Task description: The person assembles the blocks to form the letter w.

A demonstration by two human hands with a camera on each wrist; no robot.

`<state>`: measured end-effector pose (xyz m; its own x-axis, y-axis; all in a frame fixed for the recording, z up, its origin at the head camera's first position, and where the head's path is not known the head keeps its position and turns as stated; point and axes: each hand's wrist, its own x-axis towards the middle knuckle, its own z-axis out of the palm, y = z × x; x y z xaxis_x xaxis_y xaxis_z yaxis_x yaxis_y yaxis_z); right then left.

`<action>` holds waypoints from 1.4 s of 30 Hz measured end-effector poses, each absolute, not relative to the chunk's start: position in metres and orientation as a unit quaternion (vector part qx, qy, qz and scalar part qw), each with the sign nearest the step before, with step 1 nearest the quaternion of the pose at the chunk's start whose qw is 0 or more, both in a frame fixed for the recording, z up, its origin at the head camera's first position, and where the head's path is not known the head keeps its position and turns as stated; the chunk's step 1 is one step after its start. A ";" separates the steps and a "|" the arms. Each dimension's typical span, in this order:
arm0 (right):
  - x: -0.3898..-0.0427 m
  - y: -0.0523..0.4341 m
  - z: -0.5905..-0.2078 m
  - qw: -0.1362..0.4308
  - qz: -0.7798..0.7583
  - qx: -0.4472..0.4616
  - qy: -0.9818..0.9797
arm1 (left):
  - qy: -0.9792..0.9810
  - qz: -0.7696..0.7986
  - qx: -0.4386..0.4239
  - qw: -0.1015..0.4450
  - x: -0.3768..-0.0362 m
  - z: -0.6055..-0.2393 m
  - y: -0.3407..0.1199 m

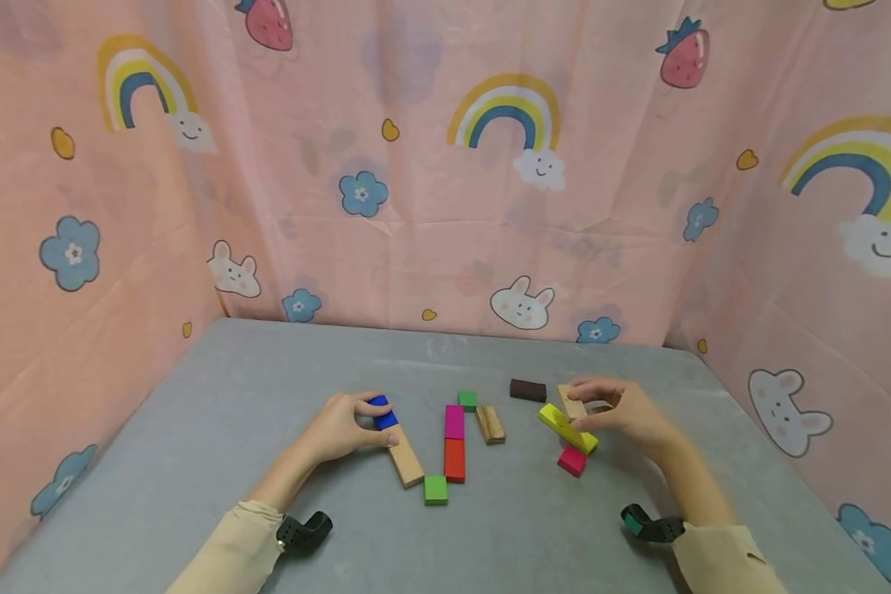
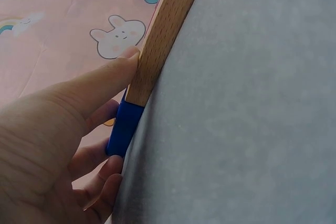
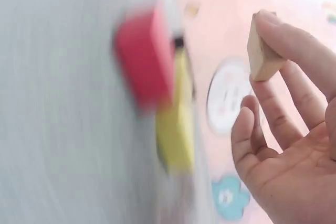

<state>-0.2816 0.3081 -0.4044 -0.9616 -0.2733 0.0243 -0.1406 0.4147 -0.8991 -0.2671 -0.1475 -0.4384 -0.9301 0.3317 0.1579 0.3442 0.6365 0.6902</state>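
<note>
Grey surface (image 1: 267, 388) with pink cartoon cloth behind. Left hand (image 1: 341, 429) pinched the small blue wooden block (image 1: 381, 412), butted against the far end of the long plain wooden plank (image 1: 404, 462) lying flat. Mid-surface, a magenta block (image 1: 454, 421), red block (image 1: 454, 459) and green cube (image 1: 436, 489) lay placed in line. Right hand (image 1: 616, 410) held a small plain wooden block (image 3: 261, 53) in its fingertips, off the surface, beside the yellow bar (image 1: 568, 428) resting tilted on a pink-red cube (image 1: 572, 460). Arrangement looked partly done; other blocks lay loose.
</note>
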 end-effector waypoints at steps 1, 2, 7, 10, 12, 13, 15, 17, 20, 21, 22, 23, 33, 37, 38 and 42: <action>-0.279 0.300 -0.403 0.067 -0.535 -0.133 0.831 | -0.904 -0.384 -0.189 0.009 -0.267 -0.438 -0.148; -0.276 0.293 -0.403 0.072 -0.541 -0.139 0.826 | -0.903 -0.385 -0.190 0.010 -0.267 -0.438 -0.148; -0.260 0.254 -0.402 0.093 -0.515 -0.159 0.837 | -0.904 -0.382 -0.193 0.015 -0.266 -0.438 -0.149; -0.253 0.238 -0.404 0.100 -0.496 -0.167 0.846 | -0.905 -0.378 -0.192 0.015 -0.266 -0.439 -0.148; -0.249 0.231 -0.405 0.104 -0.495 -0.171 0.846 | -0.906 -0.377 -0.192 0.014 -0.266 -0.439 -0.148; -0.249 0.229 -0.406 0.105 -0.496 -0.172 0.845 | -0.906 -0.376 -0.193 0.015 -0.267 -0.439 -0.148; -0.248 0.227 -0.407 0.110 -0.498 -0.176 0.842 | -0.906 -0.375 -0.194 0.015 -0.268 -0.439 -0.147; -0.249 0.228 -0.409 0.115 -0.495 -0.185 0.841 | -0.906 -0.376 -0.195 0.015 -0.268 -0.440 -0.147; -0.251 0.232 -0.410 0.133 -0.489 -0.195 0.840 | -0.904 -0.379 -0.197 0.016 -0.269 -0.440 -0.147; -0.251 0.233 -0.411 0.142 -0.487 -0.198 0.839 | -0.904 -0.380 -0.198 0.016 -0.268 -0.440 -0.148; -0.252 0.235 -0.411 0.152 -0.488 -0.202 0.835 | -0.903 -0.379 -0.200 0.018 -0.268 -0.440 -0.148; -0.252 0.236 -0.411 0.163 -0.489 -0.202 0.833 | -0.903 -0.379 -0.201 0.019 -0.268 -0.440 -0.148; -0.252 0.232 -0.413 0.195 -0.471 -0.229 0.829 | -0.903 -0.380 -0.200 0.016 -0.268 -0.438 -0.148; -0.251 0.231 -0.412 0.198 -0.481 -0.226 0.824 | -0.905 -0.376 -0.196 0.012 -0.267 -0.438 -0.148; -0.251 0.231 -0.412 0.199 -0.483 -0.223 0.823 | -0.905 -0.376 -0.197 0.013 -0.267 -0.438 -0.148; -0.250 0.230 -0.412 0.199 -0.487 -0.220 0.822 | -0.904 -0.380 -0.195 0.010 -0.267 -0.438 -0.148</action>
<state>-0.2496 0.2304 -0.4115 -0.8242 -0.5548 -0.1138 -0.1667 0.4297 -0.8875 -0.2667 -0.1484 -0.4379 -0.9234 0.3455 0.1673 0.3613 0.6348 0.6830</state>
